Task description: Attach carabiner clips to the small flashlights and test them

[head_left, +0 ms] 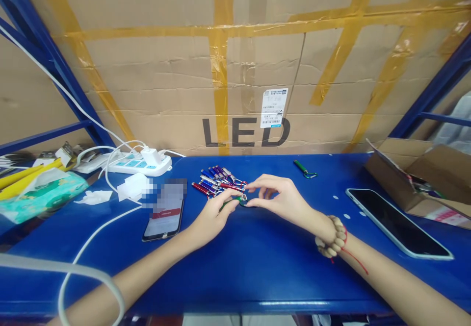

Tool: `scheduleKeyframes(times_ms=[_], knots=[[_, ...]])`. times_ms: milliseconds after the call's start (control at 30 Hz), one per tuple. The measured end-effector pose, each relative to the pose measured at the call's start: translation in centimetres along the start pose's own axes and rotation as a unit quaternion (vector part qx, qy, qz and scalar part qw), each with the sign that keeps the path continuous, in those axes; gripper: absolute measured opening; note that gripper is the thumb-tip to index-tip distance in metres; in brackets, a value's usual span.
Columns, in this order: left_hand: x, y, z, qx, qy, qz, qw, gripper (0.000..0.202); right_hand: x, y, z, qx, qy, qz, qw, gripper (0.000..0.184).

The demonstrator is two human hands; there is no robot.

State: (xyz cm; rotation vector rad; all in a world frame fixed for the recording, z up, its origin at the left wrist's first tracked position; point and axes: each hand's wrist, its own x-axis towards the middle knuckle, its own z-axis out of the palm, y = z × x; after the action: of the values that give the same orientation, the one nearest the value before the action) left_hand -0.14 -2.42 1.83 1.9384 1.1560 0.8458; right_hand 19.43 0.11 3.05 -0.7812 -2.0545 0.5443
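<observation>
My left hand (211, 215) is closed on a green keychain flashlight (242, 198), a small metal tube mostly hidden by the fingers. Its green carabiner clip (243, 205) is pinched between the thumb and fingers of my right hand (281, 196), at the tube's right end. Just behind both hands lies a pile of similar small tubes (211, 173) in red, blue, purple and silver, with clips on their right ends. Another green keychain flashlight (300, 167) with its clip lies apart, farther back to the right.
On the left are a phone (164, 218), crumpled tissue (134, 187), a white power strip (162, 166) and loose white cables. A second phone (399, 223) and an open cardboard box (390, 169) are at right. A large taped carton (165, 86) stands behind the blue table (243, 267).
</observation>
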Motion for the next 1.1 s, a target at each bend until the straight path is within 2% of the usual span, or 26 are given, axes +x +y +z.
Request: scheduleKeyframes(times_ms=[67, 133, 267, 367, 500, 633, 833, 900, 1000, 1100], knots=[[0.1, -0.3, -0.1, -0.038, -0.01, -0.018, 0.999, 0.022, 0.0, 0.5, -0.3, -0.016, -0.02, -0.097, 0.995, 0.018], [0.0, -0.5, 0.0, -0.058, -0.029, -0.019, 0.998, 0.02, -0.1, 0.7, -0.4, -0.039, -0.032, -0.147, 0.988, 0.017], [-0.4, -0.5, 0.3, -0.066, -0.062, 0.008, 0.996, 0.013, -0.5, 0.6, -0.5, -0.1, -0.048, -0.187, 0.976, 0.017], [-0.8, -0.2, 0.4, -0.067, -0.07, 0.019, 0.995, 0.013, -0.6, 0.4, -0.2, -0.09, -0.045, -0.2, 0.975, 0.017], [-1.0, -0.3, 0.6, -0.044, -0.06, 0.024, 0.997, 0.013, -0.8, 0.3, 0.8, -0.033, 0.0, -0.177, 0.984, 0.013], [-1.0, -0.5, 0.6, 0.003, -0.041, 0.035, 0.999, 0.013, -0.8, 0.0, 1.4, 0.006, 0.027, -0.099, 0.995, 0.011], [-0.6, -0.2, 0.3, 0.011, -0.018, 0.048, 0.999, 0.012, -0.3, -0.7, 0.6, 0.022, 0.002, 0.008, 1.0, 0.009], [-0.4, -0.1, 0.3, 0.001, -0.017, 0.043, 0.999, 0.015, -0.1, -0.9, 0.2, 0.015, -0.008, 0.02, 1.0, 0.01], [-0.2, -0.3, 0.3, -0.023, -0.021, 0.04, 0.999, 0.018, 0.2, -1.5, -0.3, 0.008, -0.013, 0.002, 1.0, 0.011], [0.1, -0.7, 0.2, -0.046, 0.003, 0.04, 0.998, 0.021, 0.6, -2.4, -1.7, -0.011, 0.025, -0.004, 1.0, 0.012]])
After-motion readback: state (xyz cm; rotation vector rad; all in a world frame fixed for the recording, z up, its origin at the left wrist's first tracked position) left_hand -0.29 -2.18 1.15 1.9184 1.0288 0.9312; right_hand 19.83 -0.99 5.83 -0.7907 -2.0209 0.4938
